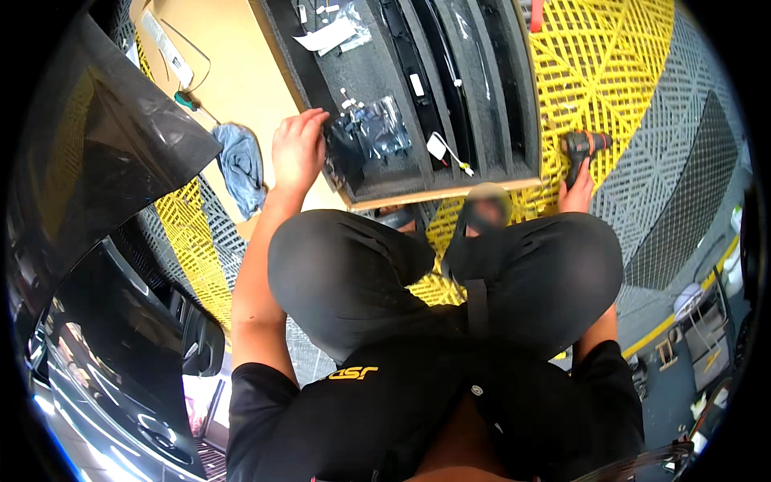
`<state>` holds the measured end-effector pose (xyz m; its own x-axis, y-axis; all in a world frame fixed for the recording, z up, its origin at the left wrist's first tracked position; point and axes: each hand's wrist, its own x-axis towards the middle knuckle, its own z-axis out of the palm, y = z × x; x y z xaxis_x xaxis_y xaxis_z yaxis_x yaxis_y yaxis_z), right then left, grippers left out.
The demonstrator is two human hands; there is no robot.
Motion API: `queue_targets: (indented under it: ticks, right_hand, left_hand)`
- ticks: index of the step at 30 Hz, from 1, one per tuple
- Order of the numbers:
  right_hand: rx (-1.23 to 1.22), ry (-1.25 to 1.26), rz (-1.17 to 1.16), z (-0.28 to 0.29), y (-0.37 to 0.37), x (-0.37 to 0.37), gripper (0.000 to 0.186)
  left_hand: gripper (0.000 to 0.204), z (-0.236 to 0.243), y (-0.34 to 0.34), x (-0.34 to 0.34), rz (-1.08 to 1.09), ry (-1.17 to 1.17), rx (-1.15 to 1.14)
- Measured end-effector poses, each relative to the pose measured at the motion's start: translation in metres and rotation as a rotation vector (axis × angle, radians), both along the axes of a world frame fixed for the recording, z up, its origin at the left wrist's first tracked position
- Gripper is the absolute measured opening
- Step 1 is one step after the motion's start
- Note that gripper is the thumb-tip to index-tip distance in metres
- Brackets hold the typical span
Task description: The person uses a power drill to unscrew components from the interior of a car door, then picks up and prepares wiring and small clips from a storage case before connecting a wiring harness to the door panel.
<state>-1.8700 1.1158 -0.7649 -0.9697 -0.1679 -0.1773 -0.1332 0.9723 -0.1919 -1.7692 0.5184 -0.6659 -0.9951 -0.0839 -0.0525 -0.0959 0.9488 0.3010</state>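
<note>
My left hand (299,153) is at the left wall of a foam-lined cardboard box (385,191). Its fingers are curled together against a dark plastic bag (344,157) that overlaps the wall; the thumb is hidden. Beside that bag lies a shiny clear bag (384,128) of small dark parts. To the right of the box, my right hand (577,195) is wrapped round the handle of a black and orange cordless drill (585,146), its head turned to the right. Long black trim strips (418,76) fill the box's narrow slots.
A cardboard sheet (229,76) at the left bears a blue-grey cloth (239,165) and a green-handled screwdriver (186,100). A dark car door (112,337) stands at lower left. Yellow (602,64) and grey floor tiles surround the box. A folding chair (707,329) is far right.
</note>
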Motion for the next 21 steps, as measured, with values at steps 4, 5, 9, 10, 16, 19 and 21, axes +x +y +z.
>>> queue_targets:
  ticks: [4, 5, 9, 10, 16, 19, 21]
  right_hand:
    - [-0.065, -0.013, -0.098, -0.028, -0.004, 0.019, 0.092]
    - [-0.068, -0.064, -0.072, -0.021, 0.006, 0.01, 0.091]
    - [-0.213, -0.022, -0.186, 0.029, 0.006, -0.018, 0.065]
    - [-0.33, -0.092, -0.28, 0.047, -0.003, -0.041, 0.06]
    - [-0.531, 0.104, 0.122, 0.192, -0.15, -0.159, 0.038]
    - [-0.616, 0.128, 0.314, 0.238, -0.2, -0.174, 0.034]
    - [-0.57, 0.126, 0.508, 0.267, -0.227, -0.171, 0.036]
  left_hand:
    - [0.038, -0.019, 0.007, -0.003, 0.019, 0.032, -0.073]
    - [0.037, -0.018, 0.008, 0.001, 0.049, 0.044, -0.07]
    - [0.035, 0.0, 0.001, -0.02, 0.01, 0.095, -0.044]
    - [0.033, 0.001, -0.001, -0.027, -0.03, 0.078, -0.029]
    - [0.028, -0.045, 0.002, -0.097, -0.417, -0.495, -0.323]
    - [0.024, -0.075, 0.005, -0.097, -0.41, -0.536, -0.356]
    - [0.021, -0.081, 0.001, -0.09, -0.404, -0.487, -0.325]
